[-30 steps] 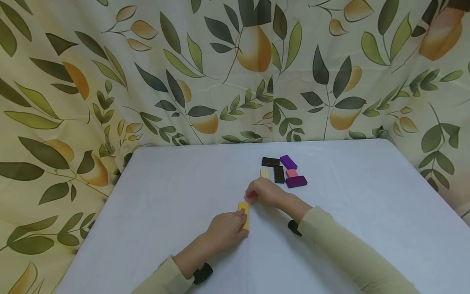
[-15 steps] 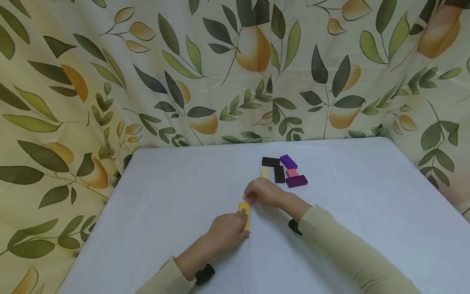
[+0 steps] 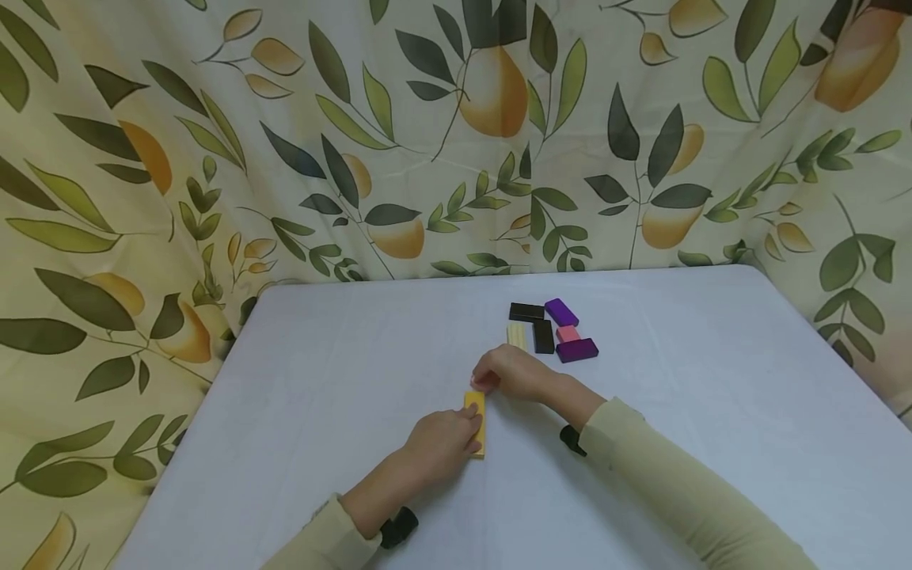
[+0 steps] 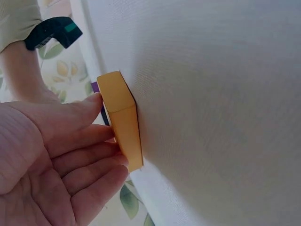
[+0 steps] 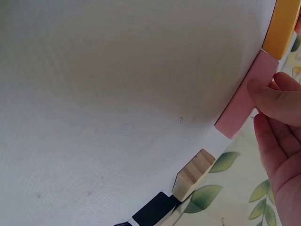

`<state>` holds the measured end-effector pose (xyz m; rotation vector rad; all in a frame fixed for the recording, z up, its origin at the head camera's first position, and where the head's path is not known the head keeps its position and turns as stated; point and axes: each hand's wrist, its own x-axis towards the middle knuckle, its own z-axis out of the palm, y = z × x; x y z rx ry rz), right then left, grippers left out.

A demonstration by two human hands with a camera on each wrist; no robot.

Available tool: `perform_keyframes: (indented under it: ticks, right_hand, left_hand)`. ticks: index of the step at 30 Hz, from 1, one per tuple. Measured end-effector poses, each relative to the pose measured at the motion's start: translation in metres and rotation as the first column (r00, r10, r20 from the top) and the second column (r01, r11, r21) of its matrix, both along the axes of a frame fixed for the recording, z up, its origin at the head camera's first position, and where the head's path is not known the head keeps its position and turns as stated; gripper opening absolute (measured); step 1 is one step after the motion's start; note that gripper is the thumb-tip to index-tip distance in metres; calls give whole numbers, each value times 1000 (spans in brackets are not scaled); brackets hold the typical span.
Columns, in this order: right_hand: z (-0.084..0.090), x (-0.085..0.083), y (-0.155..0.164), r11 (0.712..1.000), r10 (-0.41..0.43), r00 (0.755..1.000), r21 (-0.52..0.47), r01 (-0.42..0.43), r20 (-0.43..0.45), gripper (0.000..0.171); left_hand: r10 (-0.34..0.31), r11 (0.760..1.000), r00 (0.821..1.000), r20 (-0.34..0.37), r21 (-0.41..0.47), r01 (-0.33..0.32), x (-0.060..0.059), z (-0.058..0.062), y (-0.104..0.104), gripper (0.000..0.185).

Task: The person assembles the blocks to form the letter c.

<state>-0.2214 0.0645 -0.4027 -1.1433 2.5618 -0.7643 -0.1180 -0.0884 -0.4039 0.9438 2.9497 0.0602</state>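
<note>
A yellow block (image 3: pixel 479 427) lies lengthwise on the white table. My left hand (image 3: pixel 438 447) rests its fingertips and thumb on the block; in the left wrist view the fingers (image 4: pixel 89 157) are fairly straight against one face. My right hand (image 3: pixel 516 372) pinches a pink block (image 5: pixel 247 94) between thumb and fingers. That pink block's end meets the yellow block's end in the right wrist view, at a slight angle; in the head view the right hand mostly hides it.
Beyond the right hand lie a ridged cream block (image 3: pixel 516 336), two black blocks (image 3: pixel 544 336), two purple blocks (image 3: pixel 578 350) and another pink block (image 3: pixel 568 334), close together. The white table (image 3: pixel 342 356) ends at a leaf-patterned curtain (image 3: pixel 427 142).
My left thumb has shifted off the yellow block's near end, which now shows. The right hand has barely moved, and the blocks behind it stay put.
</note>
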Motion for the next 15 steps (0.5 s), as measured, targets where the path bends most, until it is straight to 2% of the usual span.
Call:
perform_keyframes:
  ticks: [8,15]
  right_hand:
    - [1,-2,-1,1000,4,1000,0,-4,28,23]
    - [-1,-4,0,999,16,998,-45,-14,56,20]
  left_hand:
    - [1,1000,1000,4,10,-1,0,1,-1,27]
    - [6,999,1000,25,40,-7,-1,2,-1,23]
